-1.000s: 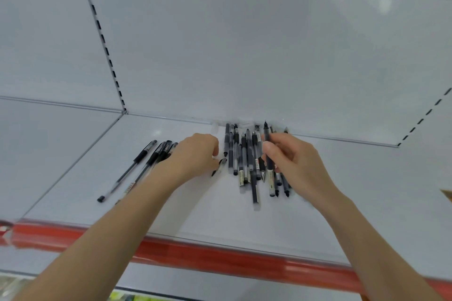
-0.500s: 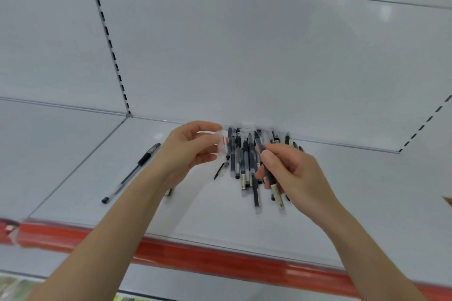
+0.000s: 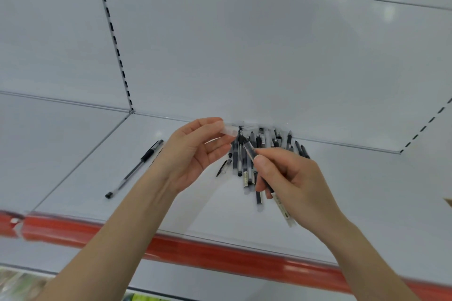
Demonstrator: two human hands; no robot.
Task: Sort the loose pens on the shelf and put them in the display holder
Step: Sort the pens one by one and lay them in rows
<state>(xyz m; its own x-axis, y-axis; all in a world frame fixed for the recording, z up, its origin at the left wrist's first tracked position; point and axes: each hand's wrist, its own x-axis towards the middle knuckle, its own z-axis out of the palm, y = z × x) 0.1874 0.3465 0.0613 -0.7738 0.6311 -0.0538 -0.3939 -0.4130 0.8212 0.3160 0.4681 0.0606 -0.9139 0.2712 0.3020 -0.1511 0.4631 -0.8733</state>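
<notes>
Clear cap [image 3: 228, 129] pinched in left hand [image 3: 195, 151], right hand [image 3: 293, 183] gripping pen [image 3: 250, 148], tip at cap

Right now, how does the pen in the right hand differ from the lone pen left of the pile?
The held pen is gripped by the right hand, above the shelf; the lone pen lies flat on it, untouched. The held pen slants down-right; the lone pen slants down-left. Both are slim, part dark, part clear.
</notes>
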